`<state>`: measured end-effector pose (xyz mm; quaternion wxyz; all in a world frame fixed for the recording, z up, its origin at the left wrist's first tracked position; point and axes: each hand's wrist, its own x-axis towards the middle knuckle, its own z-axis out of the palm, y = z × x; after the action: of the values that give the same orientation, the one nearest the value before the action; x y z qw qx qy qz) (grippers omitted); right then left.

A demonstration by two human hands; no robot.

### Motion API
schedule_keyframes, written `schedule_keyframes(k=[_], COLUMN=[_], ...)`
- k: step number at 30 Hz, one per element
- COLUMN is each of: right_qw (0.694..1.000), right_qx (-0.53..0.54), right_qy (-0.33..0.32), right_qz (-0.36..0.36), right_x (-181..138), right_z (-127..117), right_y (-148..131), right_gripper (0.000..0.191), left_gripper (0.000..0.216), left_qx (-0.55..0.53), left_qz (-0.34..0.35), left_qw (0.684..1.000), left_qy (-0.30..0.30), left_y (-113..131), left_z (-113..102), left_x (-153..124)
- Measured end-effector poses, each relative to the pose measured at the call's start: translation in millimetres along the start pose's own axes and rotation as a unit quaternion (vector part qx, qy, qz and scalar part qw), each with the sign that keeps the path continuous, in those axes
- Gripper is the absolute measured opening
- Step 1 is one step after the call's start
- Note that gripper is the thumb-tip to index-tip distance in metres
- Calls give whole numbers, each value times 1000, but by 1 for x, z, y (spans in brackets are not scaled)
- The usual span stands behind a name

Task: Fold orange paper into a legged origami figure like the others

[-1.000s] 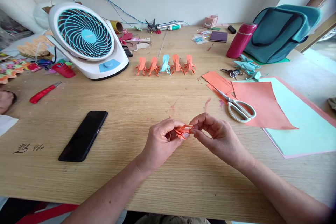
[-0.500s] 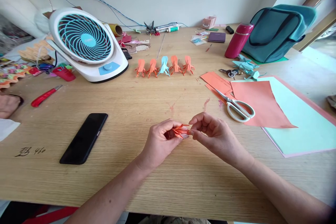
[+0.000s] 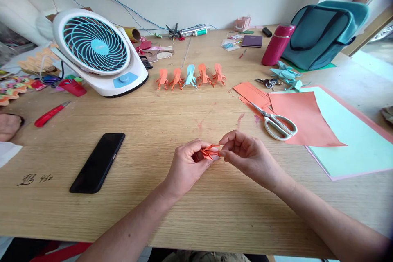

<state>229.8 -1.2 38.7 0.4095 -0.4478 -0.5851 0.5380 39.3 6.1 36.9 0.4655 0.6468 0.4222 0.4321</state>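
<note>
Between my hands is a small orange folded-paper figure [image 3: 210,152] with several thin pointed strips. My left hand [image 3: 189,166] is closed around its body, which the fingers partly hide. My right hand [image 3: 245,156] pinches the right-hand tip of the figure between thumb and forefinger. Farther back stands a row of folded-paper figures with splayed legs: orange ones [image 3: 204,74] and a light blue one [image 3: 190,76]. White-handled scissors [image 3: 279,127] lie to the right, partly on an orange paper sheet [image 3: 303,114].
A black phone [image 3: 97,163] and a red cutter knife [image 3: 50,115] lie at left, near another person's hand [image 3: 9,127]. A white fan [image 3: 98,53] stands behind them. At right are a pink bottle [image 3: 278,45], a teal bag [image 3: 319,37], keys [image 3: 269,83] and pale green paper [image 3: 353,155].
The view has shifted slightly. Both hands keep their hold on the orange paper figure, with almost no movement of the fingers.
</note>
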Motion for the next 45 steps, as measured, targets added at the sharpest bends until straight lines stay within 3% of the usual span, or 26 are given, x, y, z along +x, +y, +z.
schedule_keyframes(k=[11, 18, 22, 29, 45], right_qw=[991, 994, 997, 996, 1000], right_qx=[-118, -95, -68, -73, 10], right_qy=[29, 12, 3, 2, -17], right_qz=[-48, -44, -41, -43, 1], right_x=[-5, -4, -3, -3, -1], right_z=[3, 2, 1, 0, 3], right_y=[-4, -2, -1, -3, 2], right_gripper=[16, 15, 15, 6, 14], left_gripper=[7, 10, 10, 14, 11], left_qx=[73, 99, 89, -43, -7], left_qz=[98, 114, 88, -38, -11], left_qw=[992, 988, 992, 998, 999], left_qy=[-13, -9, -9, -11, -35], left_y=[1, 1, 1, 2, -3], left_z=[0, -2, -3, 0, 2], left_x=[-1, -1, 0, 2, 0])
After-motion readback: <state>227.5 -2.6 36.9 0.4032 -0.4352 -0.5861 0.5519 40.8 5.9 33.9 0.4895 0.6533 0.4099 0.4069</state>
